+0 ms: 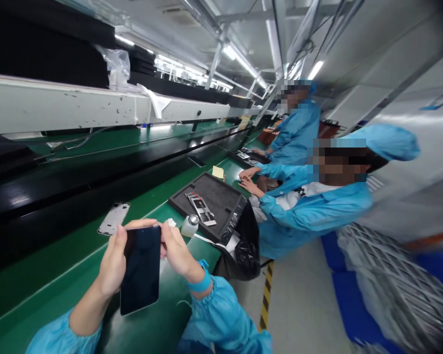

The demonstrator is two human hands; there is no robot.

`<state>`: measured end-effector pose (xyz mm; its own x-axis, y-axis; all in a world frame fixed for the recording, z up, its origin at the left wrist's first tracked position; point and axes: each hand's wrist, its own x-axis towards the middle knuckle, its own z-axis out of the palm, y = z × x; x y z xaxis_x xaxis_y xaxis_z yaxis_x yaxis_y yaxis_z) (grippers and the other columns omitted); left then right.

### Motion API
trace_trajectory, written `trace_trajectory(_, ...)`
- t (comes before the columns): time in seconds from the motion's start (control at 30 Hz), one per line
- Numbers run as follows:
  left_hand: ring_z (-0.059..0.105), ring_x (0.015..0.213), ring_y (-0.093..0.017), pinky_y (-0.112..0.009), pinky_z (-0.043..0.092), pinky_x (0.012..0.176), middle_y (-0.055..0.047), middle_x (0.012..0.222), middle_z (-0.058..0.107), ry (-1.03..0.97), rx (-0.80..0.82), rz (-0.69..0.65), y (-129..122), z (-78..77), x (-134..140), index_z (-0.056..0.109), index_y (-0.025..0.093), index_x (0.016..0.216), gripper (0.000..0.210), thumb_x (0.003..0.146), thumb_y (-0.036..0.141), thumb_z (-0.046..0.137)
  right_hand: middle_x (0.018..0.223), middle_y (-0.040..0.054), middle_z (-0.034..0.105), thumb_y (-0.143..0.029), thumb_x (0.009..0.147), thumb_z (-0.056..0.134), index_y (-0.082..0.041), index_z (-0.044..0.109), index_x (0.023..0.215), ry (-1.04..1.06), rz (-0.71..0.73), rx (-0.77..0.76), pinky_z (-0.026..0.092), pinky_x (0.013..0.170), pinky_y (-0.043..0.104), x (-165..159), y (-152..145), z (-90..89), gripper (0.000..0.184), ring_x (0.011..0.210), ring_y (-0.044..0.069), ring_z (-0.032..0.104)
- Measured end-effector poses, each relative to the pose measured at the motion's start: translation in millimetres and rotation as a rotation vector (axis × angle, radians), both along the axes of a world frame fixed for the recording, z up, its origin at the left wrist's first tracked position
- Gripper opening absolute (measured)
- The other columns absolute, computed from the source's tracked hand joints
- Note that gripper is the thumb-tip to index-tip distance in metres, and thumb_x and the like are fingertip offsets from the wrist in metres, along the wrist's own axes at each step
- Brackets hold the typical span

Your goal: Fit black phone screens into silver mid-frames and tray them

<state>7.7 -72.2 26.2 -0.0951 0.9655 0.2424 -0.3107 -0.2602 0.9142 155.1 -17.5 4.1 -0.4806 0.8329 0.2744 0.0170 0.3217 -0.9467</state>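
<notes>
A smartphone [141, 275] with a dark, blank screen stands tilted up in front of me. My left hand [111, 263] is wrapped round its left side, fingers reaching behind the top edge. At the upper right corner, the bent fingers of my right hand [175, 247] grip the phone's edge; a blue band circles that wrist. A small white scrap [172, 222] shows just behind my right fingers; whether they touch it I cannot tell. Beyond my left hand, a pale phone housing [114, 218] lies on the green bench. Right of it stands a small bottle with a metal cap [190, 225].
A black foam-lined tray [229, 194] holds several phone parts [203, 209]. A black plastic bag [245, 246] hangs at the bench edge. One co-worker [302, 211] in blue sits close on the right, another [299, 128] farther along. A dark conveyor [70, 196] runs along the left.
</notes>
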Motion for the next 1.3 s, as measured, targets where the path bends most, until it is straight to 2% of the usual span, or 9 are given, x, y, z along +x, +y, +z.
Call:
trace_trajectory(0.1,0.076,0.108,-0.03,-0.035,0.061,0.093,-0.008,0.101,0.082,0.07,-0.002,0.066,-3,3.0,10,0.085,0.021,0.109,0.056,0.102,0.068,0.054,0.042,-0.0035,0.04,-0.097,0.092,0.03,-0.022,0.049,0.058,0.044,0.038,-0.134,0.035,0.044,0.024,7,3,6.8,0.084,0.041,0.01,0.041)
trace_trajectory(0.23,0.076,0.103,-0.025,-0.03,0.058,0.091,-0.007,0.104,0.082,0.154,0.041,0.124,-16,7.4,17,0.083,0.022,0.11,0.048,0.106,0.059,0.053,0.043,-0.0062,0.041,-0.093,0.092,0.044,-0.019,0.06,0.071,0.095,0.063,-0.154,0.025,0.038,0.022,19,-12,15.9,0.079,0.037,0.008,0.035)
trace_trajectory(0.37,0.076,0.097,-0.02,-0.025,0.057,0.089,-0.005,0.107,0.082,0.23,0.148,0.159,-33,9.5,23,0.081,0.023,0.111,0.043,0.111,0.051,0.048,0.044,-0.0048,0.042,-0.077,0.101,0.053,-0.019,0.054,0.061,0.085,0.144,-0.024,0.024,0.041,0.023,22,-25,42.6,0.07,0.039,0.007,0.036)
trace_trajectory(0.5,0.076,0.105,-0.021,-0.026,0.057,0.097,-0.009,0.115,0.082,0.256,0.228,0.262,-30,9.8,25,0.081,0.021,0.112,0.039,0.11,0.048,0.052,0.051,-0.0041,0.044,-0.073,0.09,0.073,-0.017,0.063,0.062,0.11,0.068,0.032,0.028,0.045,0.023,7,-20,55.0,0.063,0.048,0.009,0.034)
trace_trajectory(0.73,0.079,0.083,-0.023,-0.03,0.062,0.079,-0.01,0.095,0.083,-0.031,0.12,0.12,-20,16.5,13,0.082,0.018,0.109,0.055,0.107,0.062,0.051,0.038,-0.0013,0.041,-0.08,0.103,0.043,-0.021,0.046,0.045,-0.039,0.122,-0.034,0.032,0.044,0.026,3,-5,40.3,0.083,0.038,0.01,0.039)
trace_trajectory(0.83,0.078,0.075,-0.022,-0.03,0.063,0.072,-0.011,0.09,0.082,-0.134,0.101,0.135,-20,19.8,7,0.081,0.015,0.103,0.057,0.103,0.066,0.056,0.047,-0.0006,0.05,-0.079,0.103,0.042,-0.02,0.057,0.058,-0.016,0.072,0.003,0.04,0.051,0.026,6,-8,33.1,0.076,0.046,0.013,0.048)
trace_trajectory(1.0,0.08,0.073,-0.027,-0.041,0.067,0.069,-0.012,0.093,0.083,-0.378,0.1,0.184,-22,30.0,-15,0.069,0.019,0.111,0.053,0.105,0.068,0.049,0.08,0.0063,0.071,-0.073,0.109,0.032,-0.02,0.072,0.082,-0.134,0.384,0.122,0.052,0.075,0.03,14,-34,8.9,0.072,0.077,0.02,0.066)
trace_trajectory(1.17,0.08,0.074,-0.026,-0.041,0.067,0.068,-0.012,0.094,0.082,-0.468,0.15,0.174,-27,35.7,-20,0.066,0.02,0.112,0.06,0.105,0.073,0.039,0.066,0.0038,0.074,-0.064,0.114,0.028,-0.021,0.07,0.068,-0.16,0.482,0.199,0.051,0.071,0.026,21,-44,-15.6,0.076,0.063,0.015,0.067)
trace_trajectory(1.3,0.08,0.073,-0.026,-0.041,0.067,0.067,-0.012,0.095,0.082,-0.441,0.18,0.199,-27,31.5,-11,0.068,0.019,0.112,0.064,0.1,0.078,0.047,0.041,0.0006,0.057,-0.071,0.11,0.034,-0.021,0.056,0.05,-0.069,0.481,0.188,0.044,0.052,0.024,17,-36,-32.1,0.081,0.039,0.011,0.053)
